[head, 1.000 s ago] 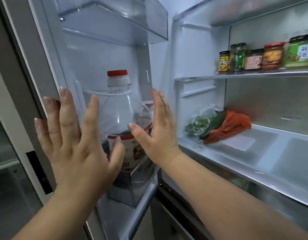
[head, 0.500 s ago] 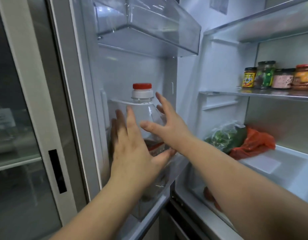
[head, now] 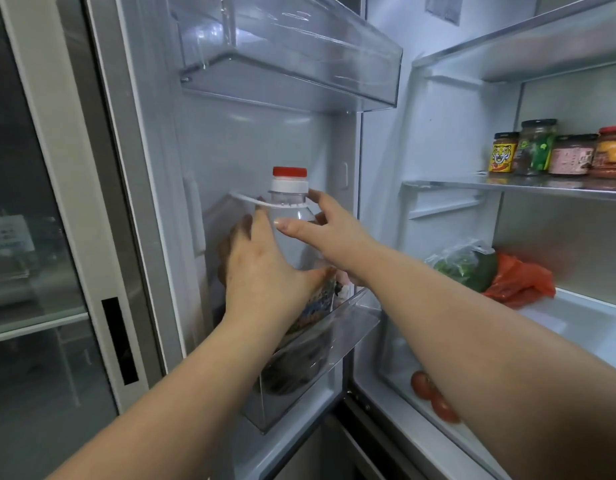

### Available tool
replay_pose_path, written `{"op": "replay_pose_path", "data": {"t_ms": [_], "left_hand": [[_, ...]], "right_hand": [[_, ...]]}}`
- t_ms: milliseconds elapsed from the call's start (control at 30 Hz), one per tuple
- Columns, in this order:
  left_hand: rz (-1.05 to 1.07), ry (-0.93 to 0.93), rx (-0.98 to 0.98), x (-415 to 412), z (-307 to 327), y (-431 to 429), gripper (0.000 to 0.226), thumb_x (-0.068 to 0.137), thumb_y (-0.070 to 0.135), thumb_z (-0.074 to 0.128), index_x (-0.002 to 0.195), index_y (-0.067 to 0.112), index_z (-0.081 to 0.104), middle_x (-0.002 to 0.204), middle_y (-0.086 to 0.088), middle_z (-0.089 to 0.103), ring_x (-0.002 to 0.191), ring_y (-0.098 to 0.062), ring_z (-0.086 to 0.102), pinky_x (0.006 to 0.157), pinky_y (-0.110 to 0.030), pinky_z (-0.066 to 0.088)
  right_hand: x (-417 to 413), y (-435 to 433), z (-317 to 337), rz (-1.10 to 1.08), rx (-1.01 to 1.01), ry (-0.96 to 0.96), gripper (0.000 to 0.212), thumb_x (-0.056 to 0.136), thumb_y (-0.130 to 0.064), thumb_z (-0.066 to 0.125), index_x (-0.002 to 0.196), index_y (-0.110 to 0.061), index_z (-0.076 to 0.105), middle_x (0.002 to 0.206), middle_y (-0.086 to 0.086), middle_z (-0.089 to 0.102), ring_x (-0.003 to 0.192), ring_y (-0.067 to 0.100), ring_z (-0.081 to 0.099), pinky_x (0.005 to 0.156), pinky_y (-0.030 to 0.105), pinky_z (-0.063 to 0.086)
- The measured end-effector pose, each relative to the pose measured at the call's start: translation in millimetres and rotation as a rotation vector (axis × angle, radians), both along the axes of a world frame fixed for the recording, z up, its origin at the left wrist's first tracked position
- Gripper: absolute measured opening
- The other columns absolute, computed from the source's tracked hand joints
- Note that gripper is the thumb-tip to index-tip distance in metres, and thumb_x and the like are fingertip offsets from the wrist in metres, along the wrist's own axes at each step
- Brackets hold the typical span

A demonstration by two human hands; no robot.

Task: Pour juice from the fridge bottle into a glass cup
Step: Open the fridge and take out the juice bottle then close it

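Note:
A large clear juice bottle (head: 292,206) with a red cap and a white carry handle stands in the lower bin (head: 337,336) of the open fridge door. Dark juice fills only its lower part, behind a printed label. My left hand (head: 265,271) wraps the bottle's body from the left and front, thumb on the label. My right hand (head: 334,233) grips the bottle's shoulder from the right, one finger at the neck collar and the thumb across the front. No glass cup is in view.
An upper door bin (head: 299,64) juts out above the bottle. Inside the fridge, several jars (head: 542,150) line a shelf, bagged greens (head: 466,265) and an orange bag (head: 521,282) lie below, and tomatoes (head: 433,396) sit in the drawer. A glass panel is at left.
Both hands have reached forward from open, spread positions in front of the door and closed onto the bottle. The view has shifted so the bottle sits further right.

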State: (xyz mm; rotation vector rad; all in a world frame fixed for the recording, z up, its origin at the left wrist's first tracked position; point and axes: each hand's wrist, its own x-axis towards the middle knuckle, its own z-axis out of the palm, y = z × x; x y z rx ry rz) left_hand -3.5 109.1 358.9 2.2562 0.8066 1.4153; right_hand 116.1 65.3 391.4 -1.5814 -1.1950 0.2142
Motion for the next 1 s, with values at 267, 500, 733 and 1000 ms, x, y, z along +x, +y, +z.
{"op": "replay_pose_path", "data": {"t_ms": [267, 500, 733, 1000], "left_hand": [[-0.069, 0.048, -0.016, -2, -1, 7, 0.109, 0.060, 0.054, 0.083, 0.146, 0.036, 0.020, 0.154, 0.000, 0.023, 0.142, -0.023, 0.023, 0.112, -0.048, 0.033], [-0.088, -0.058, -0.015, 1, -5, 8, 0.103, 0.056, 0.043, 0.089, 0.137, 0.040, 0.026, 0.127, 0.007, 0.042, 0.117, -0.014, 0.042, 0.096, -0.036, 0.045], [-0.055, -0.073, 0.042, 5, -12, 15, 0.096, 0.058, 0.043, 0.085, 0.135, 0.040, 0.028, 0.134, -0.001, 0.044, 0.120, -0.023, 0.046, 0.095, -0.038, 0.047], [-0.100, -0.116, 0.086, 0, -13, 19, 0.092, 0.060, 0.039, 0.085, 0.135, 0.034, 0.033, 0.122, 0.001, 0.047, 0.102, -0.013, 0.046, 0.079, -0.022, 0.040]], "right_hand": [[-3, 20, 11, 0.040, 0.040, 0.069, 0.065, 0.062, -0.057, 0.074, 0.120, -0.032, 0.061, 0.113, -0.009, 0.068, 0.109, 0.011, 0.060, 0.099, 0.036, 0.046], [-11, 13, 8, 0.072, 0.074, 0.032, 0.054, 0.083, -0.042, 0.073, 0.129, -0.024, 0.051, 0.118, -0.009, 0.064, 0.108, 0.003, 0.058, 0.085, 0.017, 0.045], [-23, 14, 2, -0.008, 0.143, -0.142, 0.072, 0.091, -0.042, 0.064, 0.150, -0.027, 0.026, 0.137, -0.004, 0.054, 0.126, 0.014, 0.050, 0.110, 0.041, 0.040], [-32, 13, 0, -0.047, 0.158, -0.242, 0.075, 0.096, -0.037, 0.057, 0.154, -0.029, 0.010, 0.144, -0.004, 0.048, 0.127, 0.015, 0.050, 0.109, 0.037, 0.040]]}}
